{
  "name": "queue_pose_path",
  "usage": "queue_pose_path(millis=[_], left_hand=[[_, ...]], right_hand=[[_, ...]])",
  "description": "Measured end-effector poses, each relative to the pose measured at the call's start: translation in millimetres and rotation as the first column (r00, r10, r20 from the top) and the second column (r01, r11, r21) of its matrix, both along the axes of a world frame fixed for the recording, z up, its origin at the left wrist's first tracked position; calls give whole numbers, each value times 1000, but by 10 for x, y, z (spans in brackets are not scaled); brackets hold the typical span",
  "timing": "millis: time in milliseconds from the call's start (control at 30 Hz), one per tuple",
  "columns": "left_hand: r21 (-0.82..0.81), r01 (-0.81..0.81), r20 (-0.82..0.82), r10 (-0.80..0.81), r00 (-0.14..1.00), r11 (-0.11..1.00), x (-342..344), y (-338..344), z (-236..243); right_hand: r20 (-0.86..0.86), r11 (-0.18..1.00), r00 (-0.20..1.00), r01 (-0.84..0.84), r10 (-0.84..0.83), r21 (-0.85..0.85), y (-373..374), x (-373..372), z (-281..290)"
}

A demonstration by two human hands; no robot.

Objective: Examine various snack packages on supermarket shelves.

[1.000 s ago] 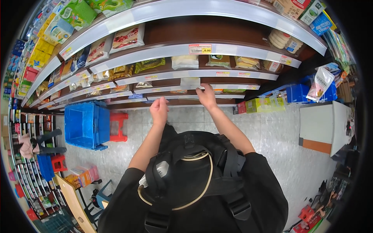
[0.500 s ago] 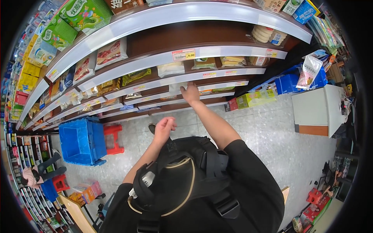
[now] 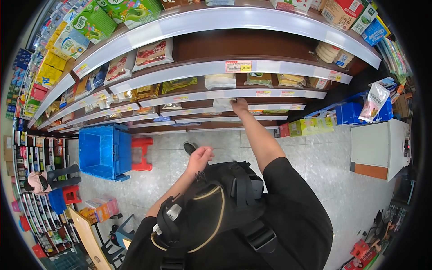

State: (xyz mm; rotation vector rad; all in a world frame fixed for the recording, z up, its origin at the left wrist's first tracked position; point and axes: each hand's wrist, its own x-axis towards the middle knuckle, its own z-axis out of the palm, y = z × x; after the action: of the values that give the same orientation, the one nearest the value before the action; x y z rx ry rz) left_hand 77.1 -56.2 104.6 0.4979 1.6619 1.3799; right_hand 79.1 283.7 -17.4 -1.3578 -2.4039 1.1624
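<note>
From where I stood, the person's two hands were well apart: the right hand point(image 3: 240, 107) was out at the lower shelving, its fingertips at a whitish packet point(image 3: 222, 103), while the left hand point(image 3: 201, 157) hung in front of the body, fingers loosely curled, with nothing visible in it. The packet sat just under the pale shelf lip point(image 3: 279, 95), left of the right hand, and I couldn't tell whether finger and thumb had truly pinched it or merely touched it. That was my worry: with a one-handed hold at full stretch, a soft, slippery wrapper could slide out and drop to the floor point(image 3: 288, 153). The gap looked tight, too, so lifting sharply could catch the packet or knuckles on the lip above. Above that lip lay another white packet point(image 3: 220, 81), with a green packet point(image 3: 258, 79) to its right; a knock from below might shift them. The beige cable point(image 3: 220, 216) looped over the person's black harness could snag if they leaned closer, and a careless step leftward might meet the red stool point(image 3: 146, 154) beside the blue crate point(image 3: 122, 150).
</note>
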Motion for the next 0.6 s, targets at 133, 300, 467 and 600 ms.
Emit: queue_pose_path(millis=[133, 300, 467, 600], left_hand=[[-37, 41, 14, -41, 999, 998, 25, -65, -105], [-218, -207, 341, 273, 900, 954, -88, 111, -233], [36, -310, 718, 191, 669, 950, -15, 498, 306], [121, -263, 563, 152, 812, 957, 179, 750, 410]], right_hand=[[-315, 875, 916, 72, -248, -479, -230, 115, 209], [-419, 522, 739, -108, -527, -846, -965, 833, 639], [-555, 525, 669, -278, -494, -804, -1487, 1588, 1250], [-626, 862, 744, -141, -232, -487, -1598, 1904, 1558]])
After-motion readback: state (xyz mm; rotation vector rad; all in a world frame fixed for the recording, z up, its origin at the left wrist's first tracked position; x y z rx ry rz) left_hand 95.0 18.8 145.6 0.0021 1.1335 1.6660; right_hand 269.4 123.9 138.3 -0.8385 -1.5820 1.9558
